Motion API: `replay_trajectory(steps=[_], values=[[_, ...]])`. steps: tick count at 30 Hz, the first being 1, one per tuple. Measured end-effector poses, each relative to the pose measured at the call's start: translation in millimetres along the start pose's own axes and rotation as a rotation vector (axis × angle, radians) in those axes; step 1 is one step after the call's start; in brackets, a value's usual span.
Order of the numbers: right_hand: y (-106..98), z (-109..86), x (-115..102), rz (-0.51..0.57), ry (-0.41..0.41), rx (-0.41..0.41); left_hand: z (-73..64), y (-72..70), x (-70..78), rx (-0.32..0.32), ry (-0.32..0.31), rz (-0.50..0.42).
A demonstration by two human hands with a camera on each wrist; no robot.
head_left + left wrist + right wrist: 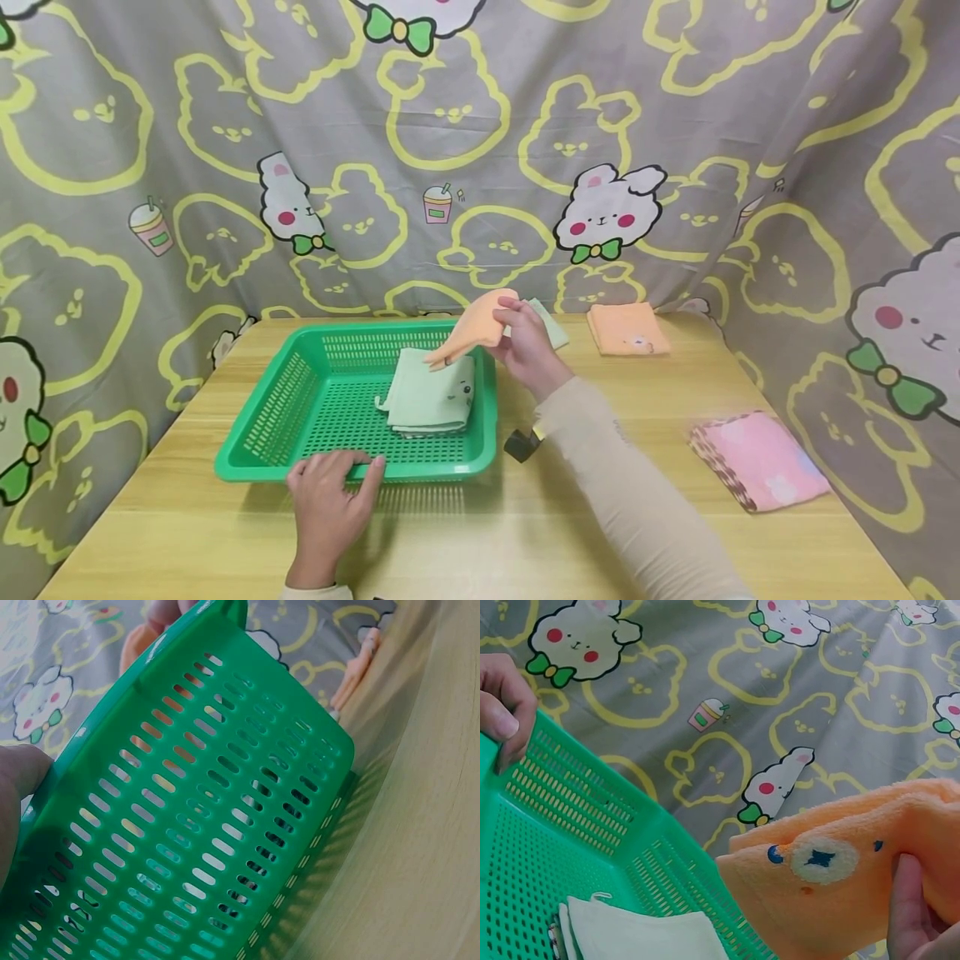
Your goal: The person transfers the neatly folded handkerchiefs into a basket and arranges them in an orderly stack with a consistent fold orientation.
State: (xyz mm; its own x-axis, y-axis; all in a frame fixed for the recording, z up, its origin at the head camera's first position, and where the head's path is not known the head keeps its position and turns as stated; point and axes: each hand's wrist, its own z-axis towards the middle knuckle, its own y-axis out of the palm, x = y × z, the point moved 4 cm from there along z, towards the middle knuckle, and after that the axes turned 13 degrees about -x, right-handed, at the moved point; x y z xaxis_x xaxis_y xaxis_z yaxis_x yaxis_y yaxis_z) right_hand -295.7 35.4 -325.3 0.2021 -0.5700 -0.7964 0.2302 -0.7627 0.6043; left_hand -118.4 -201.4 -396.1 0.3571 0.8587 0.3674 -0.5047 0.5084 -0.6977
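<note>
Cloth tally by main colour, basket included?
Orange cloths: 2, one in the right hand
Pale green cloths: 2, one in the basket
Pink cloth: 1
Total: 5 visible; anything under the basket's cloth can't be told.

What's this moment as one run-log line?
left hand: grips green basket at near edge; right hand: holds orange cloth above basket's right side; basket: pale green cloth; table: pink cloth, second orange cloth
</note>
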Motion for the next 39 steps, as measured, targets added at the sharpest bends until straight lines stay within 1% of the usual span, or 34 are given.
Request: replay_trajectory(steps=[10, 16, 21, 30, 39], values=[[0.7, 4.4, 4.4, 0.011, 0.004, -0.002, 0.6, -0.4, 0.9, 0.014, 0.015, -0.004], [1.2, 9.5, 9.3, -0.037, 0.02, -0.003, 0.7, 0.8, -0.6, 0.013, 0.011, -0.003], [0.8, 11.4, 12.1, -0.051, 0.022, 0.002, 0.6, 1.4, -1.1, 0.01, 0.009, 0.0], [5.7, 11.3, 13.5, -0.002, 0.037, -0.028, -0.1, 1.0, -0.9, 0.008, -0.001, -0.001], [12.4, 12.7, 19.1, 0.007, 0.05, -0.049, 0.0, 1.8, -2.4, 0.003, -0.007, -0.002]])
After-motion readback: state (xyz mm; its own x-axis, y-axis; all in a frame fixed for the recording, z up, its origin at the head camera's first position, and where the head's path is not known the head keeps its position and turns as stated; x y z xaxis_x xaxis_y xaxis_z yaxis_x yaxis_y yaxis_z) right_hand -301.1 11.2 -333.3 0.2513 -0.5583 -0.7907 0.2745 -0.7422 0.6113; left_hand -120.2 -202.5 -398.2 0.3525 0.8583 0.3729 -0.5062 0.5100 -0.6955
